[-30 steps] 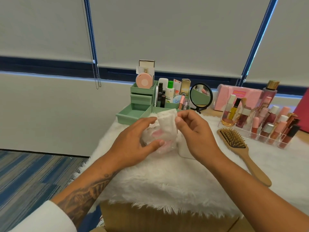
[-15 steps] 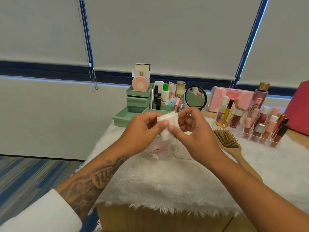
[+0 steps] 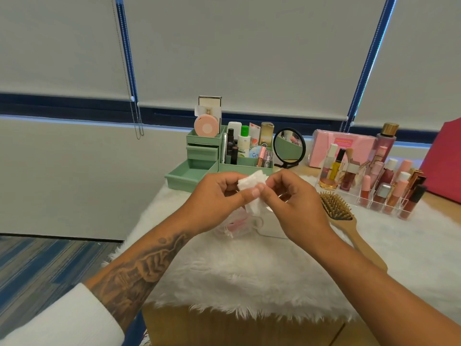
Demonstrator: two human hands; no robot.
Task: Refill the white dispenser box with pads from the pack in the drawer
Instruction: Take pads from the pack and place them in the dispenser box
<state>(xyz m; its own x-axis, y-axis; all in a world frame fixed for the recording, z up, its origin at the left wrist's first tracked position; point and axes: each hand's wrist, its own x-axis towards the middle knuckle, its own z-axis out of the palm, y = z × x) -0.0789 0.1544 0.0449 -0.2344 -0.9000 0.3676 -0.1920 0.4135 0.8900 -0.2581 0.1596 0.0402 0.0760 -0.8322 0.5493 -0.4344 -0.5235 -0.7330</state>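
Note:
Both hands pinch a small stack of white cotton pads (image 3: 252, 190) above the fur mat. My left hand (image 3: 219, 203) grips the stack's left edge and my right hand (image 3: 296, 203) grips its right side. Below them lies the clear plastic pad pack (image 3: 235, 224) with pink print, slack on the mat. The white dispenser box (image 3: 270, 224) sits just right of the pack, mostly hidden under my right hand. The green organiser's bottom drawer (image 3: 188, 174) stands pulled out behind my left hand.
A green organiser (image 3: 245, 166) with bottles stands at the back, a round black mirror (image 3: 289, 147) beside it. A wooden hairbrush (image 3: 345, 221) lies right of my right hand. A clear lipstick rack (image 3: 379, 186) and pink box (image 3: 346, 148) fill the right. The table's front edge (image 3: 249, 318) is near me.
The pads came out of the pack, which dropped from my left hand onto the mat. Both hands now hold the stack slightly higher; the view shifted a little.

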